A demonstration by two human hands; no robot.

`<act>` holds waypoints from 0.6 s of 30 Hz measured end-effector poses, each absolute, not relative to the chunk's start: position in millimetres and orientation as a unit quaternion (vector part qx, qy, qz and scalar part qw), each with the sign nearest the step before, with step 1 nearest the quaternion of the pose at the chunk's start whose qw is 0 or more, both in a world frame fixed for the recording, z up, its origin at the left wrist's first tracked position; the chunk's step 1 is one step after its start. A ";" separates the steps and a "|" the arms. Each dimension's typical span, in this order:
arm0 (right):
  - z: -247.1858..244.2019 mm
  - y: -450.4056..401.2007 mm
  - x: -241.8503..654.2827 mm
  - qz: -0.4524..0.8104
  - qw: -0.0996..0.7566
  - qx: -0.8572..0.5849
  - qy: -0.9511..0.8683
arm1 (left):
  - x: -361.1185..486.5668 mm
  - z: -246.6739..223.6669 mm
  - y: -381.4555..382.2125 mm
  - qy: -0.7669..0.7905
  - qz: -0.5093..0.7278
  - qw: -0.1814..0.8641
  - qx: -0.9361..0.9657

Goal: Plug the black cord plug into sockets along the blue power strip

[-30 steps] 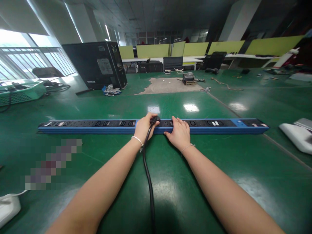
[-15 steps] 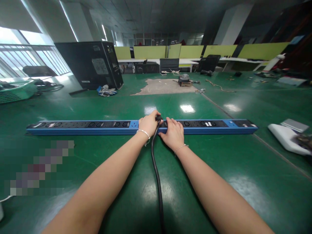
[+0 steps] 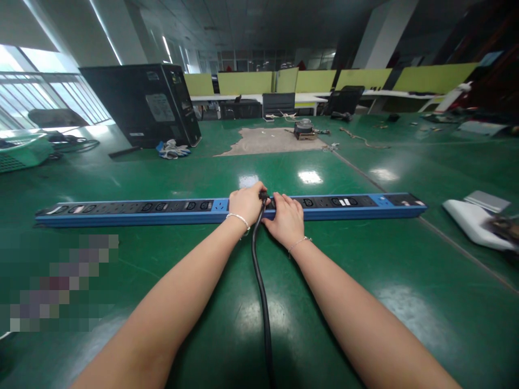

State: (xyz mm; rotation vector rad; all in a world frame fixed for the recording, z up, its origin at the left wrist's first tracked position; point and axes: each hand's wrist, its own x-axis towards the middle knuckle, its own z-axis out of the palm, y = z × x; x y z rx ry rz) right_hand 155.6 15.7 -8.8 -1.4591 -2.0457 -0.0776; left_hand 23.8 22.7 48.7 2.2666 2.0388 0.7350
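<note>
A long blue power strip (image 3: 182, 217) with black sockets lies across the green table. My left hand (image 3: 245, 204) is closed round a black plug (image 3: 263, 195) at the strip's middle. From the plug a thick black cable (image 3: 261, 286) runs down toward me. Just right of the plug, my right hand (image 3: 286, 218) grips the strip, with fingers over its top and the thumb at its front side. The plug's prongs and the socket under it are hidden.
A black computer case (image 3: 141, 108) stands at the back left, with gloves (image 3: 173, 149) beside it. A green basket (image 3: 24, 154) is at far left. A white device (image 3: 474, 224) lies at right. Farther back sits a small round metal part (image 3: 304, 128).
The whole view has shifted and tilted slightly. Both hands keep their places on the plug and the strip.
</note>
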 end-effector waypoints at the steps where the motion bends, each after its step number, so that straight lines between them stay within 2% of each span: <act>1: -8.5 15.5 155.5 -0.029 0.309 -0.552 -0.774 | 23.0 47.3 22.1 0.644 0.236 -0.013 0.728; 13: -6.8 14.7 154.9 -0.017 0.332 -0.541 -0.773 | 27.4 44.2 11.1 0.624 0.198 -0.071 0.753; 18: -0.4 9.9 154.0 0.000 0.357 -0.463 -0.811 | 22.0 35.7 6.6 0.619 0.199 -0.073 0.756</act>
